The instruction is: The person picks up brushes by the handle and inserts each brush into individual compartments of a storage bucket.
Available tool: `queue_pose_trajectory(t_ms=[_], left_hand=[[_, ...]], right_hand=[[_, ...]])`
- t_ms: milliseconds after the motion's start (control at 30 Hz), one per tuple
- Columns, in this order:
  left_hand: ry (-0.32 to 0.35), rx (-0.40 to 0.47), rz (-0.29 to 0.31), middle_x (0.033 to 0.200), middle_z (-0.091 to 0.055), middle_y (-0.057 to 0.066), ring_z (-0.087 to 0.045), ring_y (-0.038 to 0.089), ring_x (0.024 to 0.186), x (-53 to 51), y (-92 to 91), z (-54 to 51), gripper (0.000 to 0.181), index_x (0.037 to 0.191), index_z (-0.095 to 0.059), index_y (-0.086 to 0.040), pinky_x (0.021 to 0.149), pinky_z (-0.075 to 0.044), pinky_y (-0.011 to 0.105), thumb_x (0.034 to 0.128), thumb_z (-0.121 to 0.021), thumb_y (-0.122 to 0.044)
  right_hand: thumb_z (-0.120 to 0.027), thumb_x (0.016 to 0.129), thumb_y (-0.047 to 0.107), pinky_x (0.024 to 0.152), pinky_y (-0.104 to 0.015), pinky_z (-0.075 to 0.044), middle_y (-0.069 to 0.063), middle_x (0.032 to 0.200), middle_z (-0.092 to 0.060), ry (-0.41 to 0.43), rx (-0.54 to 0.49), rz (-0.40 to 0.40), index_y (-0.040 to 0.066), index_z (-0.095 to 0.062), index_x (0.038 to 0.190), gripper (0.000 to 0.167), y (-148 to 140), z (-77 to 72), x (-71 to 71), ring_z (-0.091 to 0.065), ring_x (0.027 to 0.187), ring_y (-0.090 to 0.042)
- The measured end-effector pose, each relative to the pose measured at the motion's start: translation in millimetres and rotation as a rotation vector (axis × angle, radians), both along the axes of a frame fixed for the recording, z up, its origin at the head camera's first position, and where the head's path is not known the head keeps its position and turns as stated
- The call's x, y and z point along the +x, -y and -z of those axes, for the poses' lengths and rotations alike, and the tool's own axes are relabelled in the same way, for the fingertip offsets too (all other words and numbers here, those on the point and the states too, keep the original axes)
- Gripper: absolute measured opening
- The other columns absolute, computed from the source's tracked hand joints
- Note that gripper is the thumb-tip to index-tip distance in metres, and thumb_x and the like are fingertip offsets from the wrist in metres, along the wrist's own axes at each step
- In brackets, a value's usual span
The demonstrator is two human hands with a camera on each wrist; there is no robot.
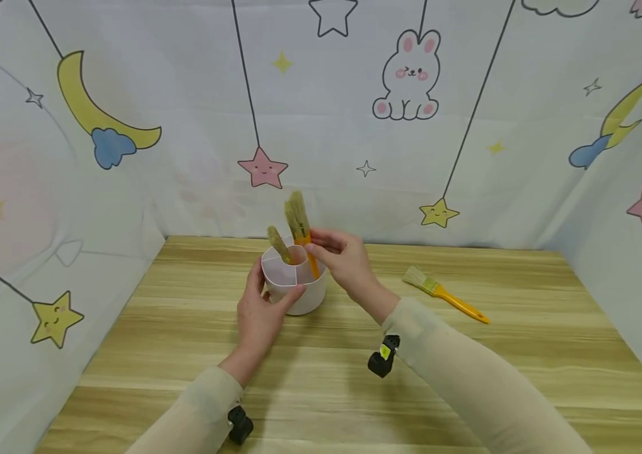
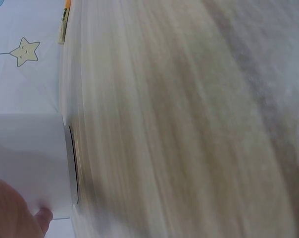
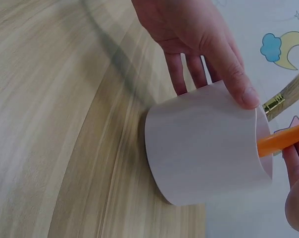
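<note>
A white round holder with compartments [image 1: 298, 296] [image 2: 30, 158] [image 3: 204, 144] stands upright on the table. My left hand [image 1: 261, 312] [image 2: 11, 213] [image 3: 199, 39] grips its left side, thumb on the front rim. At the right rim, my right hand [image 1: 346, 261] [image 3: 298, 198] pinches a brush by its orange handle [image 1: 313, 263] [image 3: 283, 140], bristles up, the handle's lower end inside the right front compartment. Right beside its head rises another bristle head [image 1: 289, 217], its handle mostly hidden. One more brush [image 1: 279, 244] leans left in the holder.
A loose brush with a yellow-orange handle [image 1: 460, 306] [image 2: 65, 22] lies on the wooden table [image 1: 321, 403] to the right of the holder. White cloth printed with stars, moons and a rabbit [image 1: 412, 82] hangs behind the table and along both sides.
</note>
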State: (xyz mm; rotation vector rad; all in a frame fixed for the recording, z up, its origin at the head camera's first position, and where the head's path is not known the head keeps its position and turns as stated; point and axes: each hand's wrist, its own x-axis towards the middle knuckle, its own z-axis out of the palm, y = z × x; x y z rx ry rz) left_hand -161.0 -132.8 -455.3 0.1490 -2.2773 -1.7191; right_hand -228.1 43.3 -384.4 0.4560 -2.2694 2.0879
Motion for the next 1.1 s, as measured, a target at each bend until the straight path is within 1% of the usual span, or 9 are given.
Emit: queue_pose_trajectory(t_ms=[200, 400, 667, 800, 933, 1100], left_hand=[[-0.002, 0.003, 0.004, 0.170, -0.039, 0.003, -0.040, 0.025, 0.156, -0.4, 0.8, 0.2, 0.104, 0.169, -0.032, -0.019, 0.120, -0.045, 0.054, 0.0868, -0.092, -0.039], [-0.006, 0.000, 0.009, 0.170, -0.039, 0.002, -0.039, 0.024, 0.156, -1.4, 1.4, 1.2, 0.104, 0.169, -0.032, -0.021, 0.120, -0.045, 0.054, 0.0866, -0.092, -0.041], [-0.008, 0.000, 0.010, 0.170, -0.040, 0.002, -0.041, 0.024, 0.155, -0.9, 0.5, 1.0, 0.103, 0.168, -0.033, -0.021, 0.119, -0.046, 0.054, 0.0862, -0.092, -0.042], [-0.004, -0.003, 0.009, 0.169, -0.041, 0.002, -0.041, 0.023, 0.155, -0.4, 0.6, 0.9, 0.103, 0.168, -0.033, -0.021, 0.120, -0.046, 0.054, 0.0864, -0.092, -0.040], [-0.009, 0.002, 0.007, 0.169, -0.040, 0.002, -0.040, 0.023, 0.156, 2.2, -0.5, 0.9, 0.102, 0.168, -0.033, -0.021, 0.120, -0.045, 0.054, 0.0868, -0.092, -0.039], [-0.011, 0.001, 0.004, 0.170, -0.040, 0.002, -0.040, 0.024, 0.156, 5.8, -2.2, 1.2, 0.103, 0.168, -0.033, -0.021, 0.120, -0.045, 0.055, 0.0866, -0.092, -0.040]], right_hand=[[-0.079, 0.098, 0.006, 0.098, -0.034, -0.063, -0.019, 0.122, -0.077, 0.024, 0.033, 0.007, -0.004, -0.074, 0.130, 0.033, -3.8, 2.7, 1.5, -0.074, 0.115, -0.030], [-0.081, 0.097, 0.007, 0.096, -0.034, -0.063, -0.017, 0.119, -0.078, 0.052, 0.074, 0.024, -0.003, -0.075, 0.127, 0.033, -6.4, 7.1, 2.5, -0.075, 0.112, -0.028], [-0.081, 0.096, 0.006, 0.089, -0.034, -0.066, -0.018, 0.115, -0.078, 0.049, 0.104, 0.034, -0.005, -0.076, 0.123, 0.029, -8.6, 12.5, 4.3, -0.077, 0.108, -0.030], [-0.081, 0.096, 0.005, 0.088, -0.035, -0.066, -0.019, 0.113, -0.079, 0.044, 0.112, 0.036, -0.005, -0.076, 0.122, 0.029, -9.2, 12.9, 5.1, -0.078, 0.106, -0.030], [-0.081, 0.095, 0.006, 0.087, -0.036, -0.066, -0.019, 0.112, -0.079, 0.045, 0.131, 0.032, -0.004, -0.077, 0.121, 0.028, -10.0, 12.1, 7.6, -0.078, 0.105, -0.030], [-0.082, 0.095, 0.007, 0.085, -0.034, -0.067, -0.018, 0.111, -0.079, 0.030, 0.160, 0.032, -0.004, -0.077, 0.120, 0.028, -11.0, 11.3, 9.7, -0.078, 0.103, -0.030]])
